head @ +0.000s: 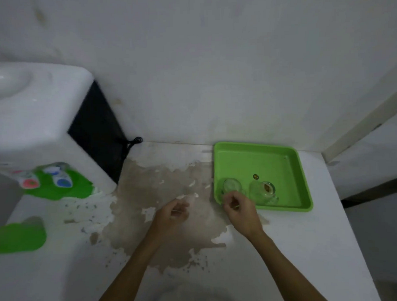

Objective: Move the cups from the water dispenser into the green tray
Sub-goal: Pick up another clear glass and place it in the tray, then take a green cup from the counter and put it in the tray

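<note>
Head view: the right hand [240, 207] hovers at the near left corner of the green tray [303, 176], fingers curled loosely just behind a clear cup [232, 185]; whether it still touches that cup I cannot tell. A second cup [263, 191] stands just right of the hand, so two cups are in the tray. The left hand [172, 213] is half-curled and holds nothing. The water dispenser [41, 124], far left of both hands, shows no cups. The placing step looks finished; next, withdraw.
</note>
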A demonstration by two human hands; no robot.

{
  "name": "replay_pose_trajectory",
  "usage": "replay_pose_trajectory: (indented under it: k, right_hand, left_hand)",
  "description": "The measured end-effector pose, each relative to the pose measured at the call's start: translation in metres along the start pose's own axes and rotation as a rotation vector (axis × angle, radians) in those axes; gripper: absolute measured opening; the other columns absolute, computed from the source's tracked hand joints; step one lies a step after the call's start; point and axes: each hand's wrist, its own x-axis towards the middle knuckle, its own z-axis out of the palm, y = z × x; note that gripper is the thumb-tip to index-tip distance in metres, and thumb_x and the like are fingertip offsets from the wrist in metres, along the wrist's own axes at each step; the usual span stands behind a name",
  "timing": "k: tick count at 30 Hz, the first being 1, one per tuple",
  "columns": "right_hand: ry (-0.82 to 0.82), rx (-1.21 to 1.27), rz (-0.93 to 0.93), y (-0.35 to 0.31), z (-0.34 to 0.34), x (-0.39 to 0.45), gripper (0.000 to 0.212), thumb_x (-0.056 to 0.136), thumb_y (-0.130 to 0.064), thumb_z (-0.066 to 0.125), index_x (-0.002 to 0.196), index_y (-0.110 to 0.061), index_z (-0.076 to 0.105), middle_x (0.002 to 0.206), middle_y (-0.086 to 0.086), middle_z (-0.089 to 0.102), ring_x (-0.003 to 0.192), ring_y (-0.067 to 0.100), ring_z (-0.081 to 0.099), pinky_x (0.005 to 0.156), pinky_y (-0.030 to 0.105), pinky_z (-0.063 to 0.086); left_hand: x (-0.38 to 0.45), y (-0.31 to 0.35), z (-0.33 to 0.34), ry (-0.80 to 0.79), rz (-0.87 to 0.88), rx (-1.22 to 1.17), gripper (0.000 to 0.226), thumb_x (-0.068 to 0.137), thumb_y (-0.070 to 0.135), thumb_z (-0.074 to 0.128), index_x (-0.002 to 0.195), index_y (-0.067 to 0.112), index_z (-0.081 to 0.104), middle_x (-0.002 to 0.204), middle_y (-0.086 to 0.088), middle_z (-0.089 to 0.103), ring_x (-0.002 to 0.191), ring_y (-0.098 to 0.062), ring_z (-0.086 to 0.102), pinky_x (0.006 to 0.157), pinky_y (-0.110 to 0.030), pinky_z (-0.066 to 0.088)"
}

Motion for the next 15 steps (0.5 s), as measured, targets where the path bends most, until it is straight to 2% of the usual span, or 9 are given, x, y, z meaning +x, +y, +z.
replay_pose_trajectory:
  k: [4,6,8,10,12,14,15]
  right_hand:
    - [-0.218,0.059,-0.012,-0.038,0.065,-0.020,0.009,0.081,0.001,0.066,0.083,-0.007,0.069,0.079,0.021,0.069,0.071,0.031,0.064,0.069,0.040,0.053]
    - [-0.288,0.086,-0.004,-0.052,0.096,-0.027,0.010,0.081,0.000,0.067,0.084,-0.008,0.070,0.078,0.021,0.067,0.067,0.021,0.059,0.067,0.032,0.050]
    - [-0.369,0.073,-0.014,-0.074,0.135,-0.033,0.007,0.082,-0.004,0.068,0.084,-0.010,0.071,0.071,0.009,0.061,0.064,0.009,0.053,0.065,0.023,0.045]
    - [-0.441,0.067,-0.047,-0.098,0.172,-0.036,0.008,0.083,-0.005,0.069,0.080,-0.013,0.070,0.067,-0.004,0.052,0.058,0.000,0.047,0.062,0.017,0.040]
    - [-0.466,0.070,-0.072,-0.122,0.210,-0.037,0.014,0.082,-0.003,0.070,0.078,-0.016,0.069,0.064,-0.007,0.049,0.055,-0.001,0.047,0.060,0.013,0.039]
    - [-0.477,0.071,-0.073,-0.136,0.232,-0.033,0.014,0.080,-0.003,0.070,0.078,-0.017,0.071,0.063,-0.009,0.051,0.058,-0.001,0.051,0.062,0.016,0.043]
    - [-0.508,0.072,-0.073,-0.147,0.251,-0.033,0.012,0.081,-0.004,0.070,0.080,-0.016,0.072,0.063,-0.008,0.053,0.060,0.005,0.054,0.064,0.020,0.045]
  left_hand:
    - [-0.037,-0.029,-0.055,0.088,-0.064,-0.068,0.024,0.087,0.012,0.072,0.092,0.036,0.071,0.097,0.004,0.073,0.088,-0.010,0.068,0.075,-0.019,0.051]
    - [-0.052,-0.040,-0.077,0.133,-0.084,-0.085,0.022,0.086,0.011,0.073,0.092,0.032,0.072,0.096,0.003,0.074,0.087,-0.010,0.068,0.077,-0.020,0.050]
    - [-0.070,-0.054,-0.112,0.205,-0.089,-0.079,0.019,0.085,0.010,0.074,0.090,0.029,0.072,0.094,0.002,0.075,0.086,-0.011,0.069,0.078,-0.020,0.052]
    - [-0.086,-0.069,-0.146,0.274,-0.077,-0.060,0.023,0.084,0.010,0.074,0.087,0.033,0.070,0.090,0.004,0.075,0.082,-0.006,0.069,0.075,-0.015,0.052]
    - [-0.102,-0.084,-0.182,0.342,-0.066,-0.022,0.026,0.084,0.008,0.074,0.084,0.034,0.070,0.087,0.007,0.075,0.081,-0.002,0.069,0.073,-0.010,0.050]
    - [-0.109,-0.093,-0.205,0.390,-0.060,0.008,0.024,0.083,0.007,0.074,0.085,0.031,0.071,0.086,0.007,0.075,0.081,-0.001,0.068,0.072,-0.012,0.050]
    - [-0.117,-0.102,-0.224,0.429,-0.069,0.018,0.024,0.083,0.006,0.073,0.086,0.030,0.071,0.087,0.007,0.074,0.082,-0.002,0.068,0.072,-0.013,0.050]
